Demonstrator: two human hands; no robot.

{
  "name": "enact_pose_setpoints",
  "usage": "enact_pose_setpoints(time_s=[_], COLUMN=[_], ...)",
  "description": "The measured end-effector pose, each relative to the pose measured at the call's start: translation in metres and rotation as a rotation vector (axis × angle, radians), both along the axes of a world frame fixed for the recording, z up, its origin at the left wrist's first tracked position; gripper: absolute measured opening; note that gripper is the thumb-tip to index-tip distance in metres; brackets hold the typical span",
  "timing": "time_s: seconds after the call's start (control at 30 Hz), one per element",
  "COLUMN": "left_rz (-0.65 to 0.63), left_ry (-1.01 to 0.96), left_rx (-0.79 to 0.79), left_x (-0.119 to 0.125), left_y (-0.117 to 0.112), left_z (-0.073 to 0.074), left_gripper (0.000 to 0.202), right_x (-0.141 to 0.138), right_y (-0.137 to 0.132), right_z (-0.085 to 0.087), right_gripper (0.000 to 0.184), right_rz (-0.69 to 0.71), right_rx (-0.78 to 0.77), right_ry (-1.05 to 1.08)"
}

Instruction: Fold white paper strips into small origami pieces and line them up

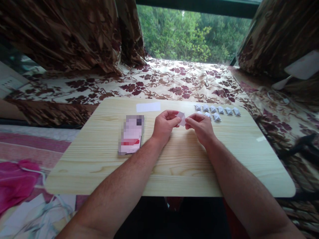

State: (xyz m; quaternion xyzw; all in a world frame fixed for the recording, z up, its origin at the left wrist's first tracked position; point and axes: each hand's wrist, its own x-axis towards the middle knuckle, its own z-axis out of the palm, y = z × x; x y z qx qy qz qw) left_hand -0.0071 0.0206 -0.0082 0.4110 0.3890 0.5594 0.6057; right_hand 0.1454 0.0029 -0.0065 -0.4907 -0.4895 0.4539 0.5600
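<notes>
Between my two hands, above the wooden table, is a small folded piece of white paper [181, 118]. My left hand [166, 123] pinches its left side between thumb and fingers. At its right edge, my right hand [200, 125] grips it with thumb and forefinger closed together. Just past my right hand lie small folded paper shapes [216, 117], pointed and raised, set out in two rows; my fingers partly cover the nearer row. A flat white paper strip [148, 107] rests on the table beyond my left hand.
A phone [131, 134], partly pixelated, lies left of my left forearm on the light wooden table [184, 166]. A flowered cloth ledge [179, 79] runs behind the table below a window. Left of the table are a pink cloth [17, 182] and white cables [47, 212].
</notes>
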Motion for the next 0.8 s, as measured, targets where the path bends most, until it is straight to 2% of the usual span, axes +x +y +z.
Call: enact_pose_setpoints(time_s=[0.17, 0.37, 0.6, 0.8], left_rz=[-0.006, -0.009, 0.017, 0.041], left_ry=[-0.018, -0.029, -0.005, 0.039], left_rx=[-0.046, -0.053, -0.014, 0.042], left_x=[-0.0012, -0.0015, -0.001, 0.0], left_y=[-0.0014, 0.0001, 0.0006, -0.0002], left_z=[0.004, 0.0012, 0.0, -0.0006], left_gripper=[0.034, 0.035, 0.033, 0.032], right_x=[0.0006, 0.0006, 0.0012, 0.0008], right_y=[-0.0002, -0.0009, 0.0004, -0.0004], right_z=[0.0005, 0.0018, -0.0002, 0.0013], right_gripper=[0.014, 0.013, 0.018, 0.018], right_rz=[0.001, 0.003, 0.009, -0.001], right_rx=[0.016, 0.034, 0.001, 0.021], right_ry=[-0.01, 0.001, 0.082, 0.039])
